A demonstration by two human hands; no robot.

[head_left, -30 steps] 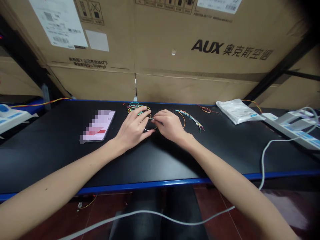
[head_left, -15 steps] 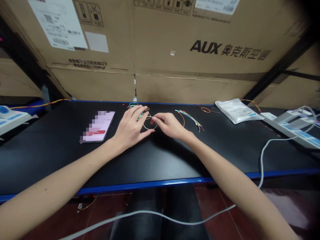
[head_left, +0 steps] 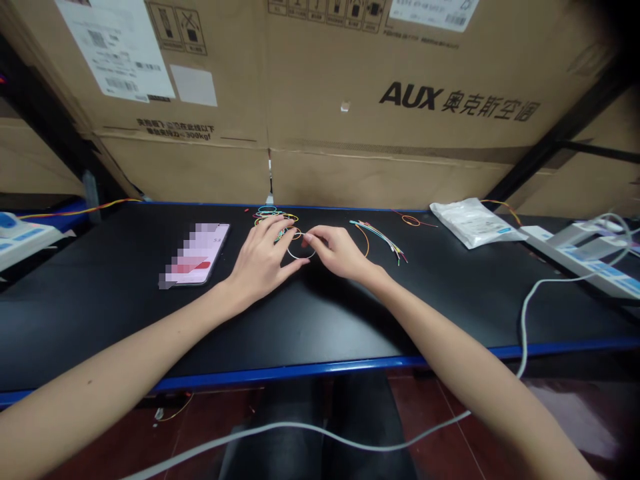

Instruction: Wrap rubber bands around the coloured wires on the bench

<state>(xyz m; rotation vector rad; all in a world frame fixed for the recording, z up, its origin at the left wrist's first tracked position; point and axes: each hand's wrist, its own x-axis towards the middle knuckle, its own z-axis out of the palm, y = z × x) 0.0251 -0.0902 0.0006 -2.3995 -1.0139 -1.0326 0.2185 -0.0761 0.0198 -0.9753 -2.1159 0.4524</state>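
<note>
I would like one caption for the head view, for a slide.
Right hand pinching a curved white wire, left hand close beside it, over a black tabletop with a phone.

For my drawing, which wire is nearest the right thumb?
The thin white wire, curved beside the right hand; tangled multicoloured wires lie behind the left hand, loose multicoloured strands right of both.

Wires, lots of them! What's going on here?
A person's right hand pinches a white wire, which curves between the two hands. The left hand is spread beside coiled wires; whether it grips the white one is hidden. Straighter wires lie on the table to the right, a phone to the left.
</note>
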